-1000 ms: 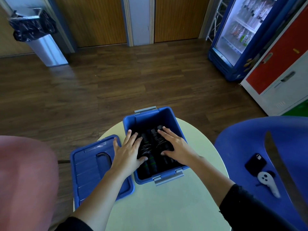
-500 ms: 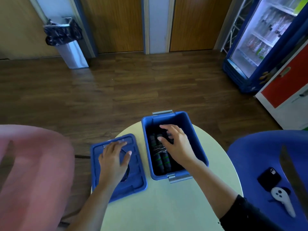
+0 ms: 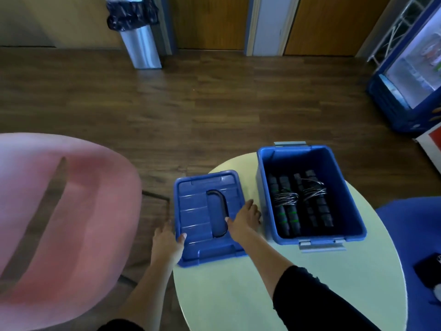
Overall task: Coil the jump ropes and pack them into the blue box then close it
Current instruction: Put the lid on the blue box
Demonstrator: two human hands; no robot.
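The blue box (image 3: 353,206) stands open on the round pale table (image 3: 298,283), grey latches at its near and far ends. Inside lie two coiled jump ropes (image 3: 298,199) with black handles, side by side. The blue lid (image 3: 195,211) lies flat on the table's left edge, left of the box, its black handle facing up. My left hand (image 3: 167,240) grips the lid's left edge, thumb on top. My right hand (image 3: 245,218) grips the lid's right edge, thumb on top near the handle.
A pink chair (image 3: 59,211) stands close on the left, a blue chair (image 3: 410,235) on the right with a black phone (image 3: 429,266) on it. A metal bin (image 3: 140,37) and a drinks fridge (image 3: 410,75) stand on the wooden floor farther off.
My right hand has left the box and come over to the lid's right edge. My left hand has slid from the lid's top to its left edge. The view has turned left.
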